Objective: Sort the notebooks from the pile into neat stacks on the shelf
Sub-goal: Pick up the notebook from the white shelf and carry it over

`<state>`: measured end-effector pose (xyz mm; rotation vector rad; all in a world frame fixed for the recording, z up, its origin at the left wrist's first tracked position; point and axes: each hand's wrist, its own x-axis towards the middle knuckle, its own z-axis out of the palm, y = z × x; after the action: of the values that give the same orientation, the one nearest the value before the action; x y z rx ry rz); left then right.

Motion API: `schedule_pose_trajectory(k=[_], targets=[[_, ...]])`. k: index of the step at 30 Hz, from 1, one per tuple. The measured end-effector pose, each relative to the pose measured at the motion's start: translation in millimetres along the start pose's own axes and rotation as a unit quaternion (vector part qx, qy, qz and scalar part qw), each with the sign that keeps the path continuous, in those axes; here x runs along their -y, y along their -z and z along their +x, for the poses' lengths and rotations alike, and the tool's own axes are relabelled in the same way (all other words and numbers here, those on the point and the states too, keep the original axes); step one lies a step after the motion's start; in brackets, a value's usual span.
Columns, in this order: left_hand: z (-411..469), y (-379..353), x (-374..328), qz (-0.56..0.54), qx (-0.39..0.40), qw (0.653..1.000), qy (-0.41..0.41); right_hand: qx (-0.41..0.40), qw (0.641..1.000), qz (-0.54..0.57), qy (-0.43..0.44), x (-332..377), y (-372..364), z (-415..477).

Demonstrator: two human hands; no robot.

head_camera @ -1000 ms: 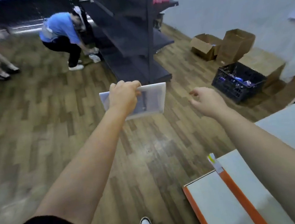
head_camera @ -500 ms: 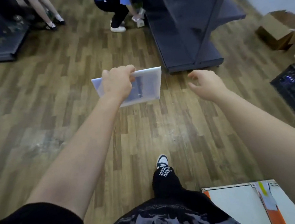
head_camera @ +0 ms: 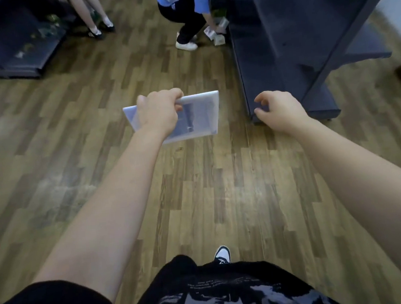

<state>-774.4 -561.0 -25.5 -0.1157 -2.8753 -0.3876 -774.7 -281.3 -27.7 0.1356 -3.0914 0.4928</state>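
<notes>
My left hand [head_camera: 159, 112] grips a pale blue-white notebook [head_camera: 199, 117] by its far edge and holds it flat above the wooden floor. To the right of the notebook my right hand [head_camera: 277, 108] hangs with loosely curled fingers and nothing in it. Just ahead and to the right stands the dark grey shelf unit [head_camera: 282, 49]; my right hand is in front of the near corner of its base. The pile of notebooks is out of view.
A person in a blue top [head_camera: 190, 11] crouches at the far end of the shelf unit, handling small items on the floor. Another person's legs [head_camera: 93, 16] stand at the top left beside a second dark shelf unit [head_camera: 13, 44]. My shoe [head_camera: 223, 254] shows below.
I have walked towards the shelf unit and turned left; the orange-edged white board, the crate and the boxes have left the view. The notebook stays in my left hand.
</notes>
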Motion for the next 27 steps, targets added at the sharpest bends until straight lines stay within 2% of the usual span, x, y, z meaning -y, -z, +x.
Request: schedule_pose_trajectory(k=[9,18,27], targets=[[134,-48,81,-0.014,0.002,0.999,0.03,0.023,0.999,0.005,0.034,36,-24,154],[325,-56,146,-0.008,0.018,1.0,-0.01,-0.004,0.999,0.029,-0.025,76,-26,317],[479,-83,168,-0.021,0.011,0.998,-0.065,-0.024,0.997,0.029,-0.067,75,-22,444]])
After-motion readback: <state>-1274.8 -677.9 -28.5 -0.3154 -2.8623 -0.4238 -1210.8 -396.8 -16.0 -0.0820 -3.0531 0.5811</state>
